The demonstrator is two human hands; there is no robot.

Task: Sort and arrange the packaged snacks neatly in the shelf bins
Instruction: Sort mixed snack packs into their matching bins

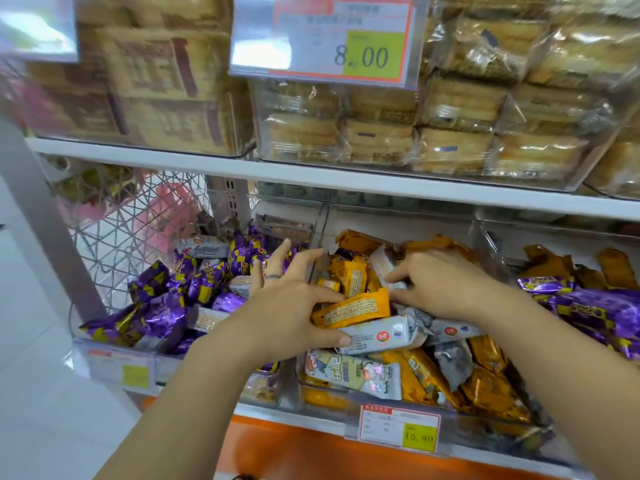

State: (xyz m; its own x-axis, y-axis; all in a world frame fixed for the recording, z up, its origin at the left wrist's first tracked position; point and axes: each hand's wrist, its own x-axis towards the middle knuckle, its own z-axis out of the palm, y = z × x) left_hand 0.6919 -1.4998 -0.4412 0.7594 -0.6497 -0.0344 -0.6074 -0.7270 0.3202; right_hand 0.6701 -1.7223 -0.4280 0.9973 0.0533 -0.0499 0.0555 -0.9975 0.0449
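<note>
My left hand (287, 306) lies over the divider between two clear bins, its thumb under a white snack pack (384, 336) and a finger on an orange snack pack (353, 308); it grips both. My right hand (446, 285) reaches into the middle bin (332, 389), fingers curled over a white pack among orange ones. Purple foil snacks (162, 299) fill the left bin (114, 358), with a few white packs mixed in. More purple snacks (588, 306) and orange ones lie in the right bin.
The upper shelf (207, 161) holds clear boxes of pastries and a hanging price tag (325, 39) reading 8.00. A second price tag (398, 427) hangs on the middle bin's front. A wire mesh panel (131, 223) stands at the left; white floor lies below it.
</note>
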